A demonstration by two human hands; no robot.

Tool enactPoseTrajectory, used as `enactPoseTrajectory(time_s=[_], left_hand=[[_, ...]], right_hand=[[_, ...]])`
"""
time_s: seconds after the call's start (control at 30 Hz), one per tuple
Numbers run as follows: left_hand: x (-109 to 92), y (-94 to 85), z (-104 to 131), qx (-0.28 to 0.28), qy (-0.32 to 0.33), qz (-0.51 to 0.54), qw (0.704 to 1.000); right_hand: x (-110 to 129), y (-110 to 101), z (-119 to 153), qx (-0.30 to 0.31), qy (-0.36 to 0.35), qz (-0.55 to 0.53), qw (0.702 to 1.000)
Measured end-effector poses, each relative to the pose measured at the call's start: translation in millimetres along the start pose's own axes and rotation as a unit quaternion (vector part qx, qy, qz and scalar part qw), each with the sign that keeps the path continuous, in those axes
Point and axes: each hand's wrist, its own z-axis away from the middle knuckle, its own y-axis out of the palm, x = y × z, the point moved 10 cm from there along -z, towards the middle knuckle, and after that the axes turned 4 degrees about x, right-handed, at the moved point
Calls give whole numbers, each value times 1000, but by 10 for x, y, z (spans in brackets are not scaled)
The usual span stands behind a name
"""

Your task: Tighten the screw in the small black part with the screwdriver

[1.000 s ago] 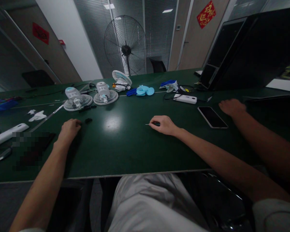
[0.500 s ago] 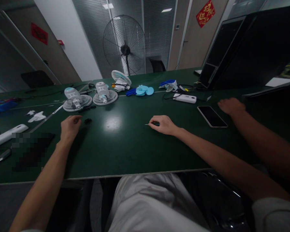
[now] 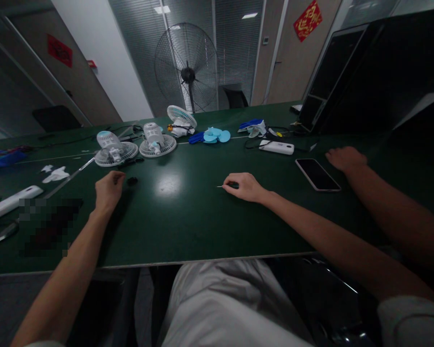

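My left hand (image 3: 109,189) is closed with fingertips together, just left of a small black object (image 3: 132,181) on the green table; whatever it may hold is hidden. Near the middle, my right hand (image 3: 243,186) pinches a thin, light-coloured pin-like piece (image 3: 219,186) that points left. Beyond my left hand lie two small white fans, one (image 3: 116,153) at the left and another (image 3: 157,144) beside it, both with their grilles down on the table. A third small fan (image 3: 181,120) sits farther back.
Light blue fan blades (image 3: 216,135) and blue-and-white gloves (image 3: 253,127) lie at the back. A white device (image 3: 277,147) and a phone (image 3: 317,174) are to the right, beside another person's hand (image 3: 346,159). White scraps (image 3: 57,174) and a long white object (image 3: 12,202) lie left.
My left hand has moved slightly right, closer to the small black object. My right hand has stayed in place with the thin piece.
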Motion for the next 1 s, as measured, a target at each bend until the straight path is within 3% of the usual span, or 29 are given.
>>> enactPoseTrajectory(time_s=[0.73,1.0], left_hand=[[-89,58,18,11,-39,52,998],[-126,264,4,46,-28,61,997]], right_hand=[[4,9,5,7,-2,-4,1000],[16,3,-5,1,-2,7,1000]])
